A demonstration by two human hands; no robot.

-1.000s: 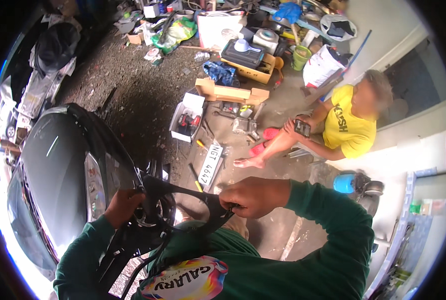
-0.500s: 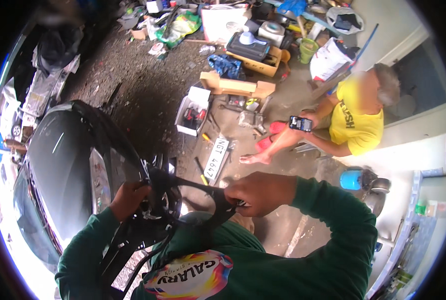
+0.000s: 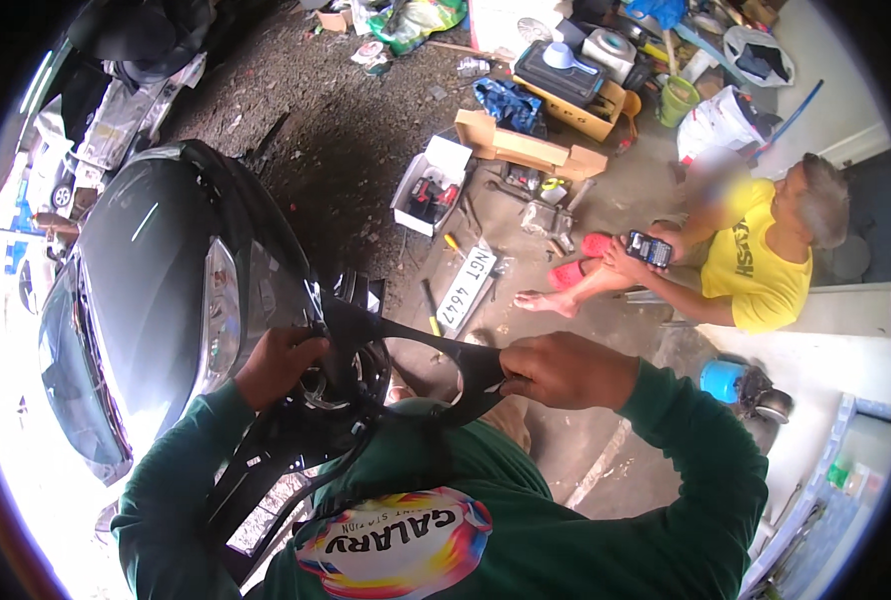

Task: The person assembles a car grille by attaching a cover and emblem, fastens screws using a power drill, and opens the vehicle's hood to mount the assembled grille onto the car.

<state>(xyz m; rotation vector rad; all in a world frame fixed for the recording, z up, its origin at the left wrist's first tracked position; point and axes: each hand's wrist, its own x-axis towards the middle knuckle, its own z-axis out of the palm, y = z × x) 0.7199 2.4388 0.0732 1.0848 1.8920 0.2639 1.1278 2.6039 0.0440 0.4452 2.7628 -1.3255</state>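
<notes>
A black plastic car panel (image 3: 421,333) with a large oval opening stretches across in front of my body, beside the dark car's front corner. My right hand (image 3: 569,371) grips its outer end, thumb and fingers pressed together on the edge. Near the headlight (image 3: 222,310), my left hand (image 3: 282,366) is closed on the panel's inner part; its fingertips are partly hidden. Below that hand, more black plastic trim (image 3: 296,435) runs down past my green sleeve. The dark grey car hood (image 3: 146,260) rises to the left of my left hand.
A person in a yellow shirt (image 3: 761,260) sits at the right holding a phone (image 3: 649,249). On the floor ahead lie a licence plate (image 3: 466,290), a white box with a red tool (image 3: 433,185), cardboard (image 3: 531,148) and hand tools. A blue cylinder (image 3: 724,380) stands by the wall.
The whole view has swung, so the surroundings sit farther right. My right hand has shifted its hold on the panel's end, its fingers now flatter. My left hand stays by the headlight.
</notes>
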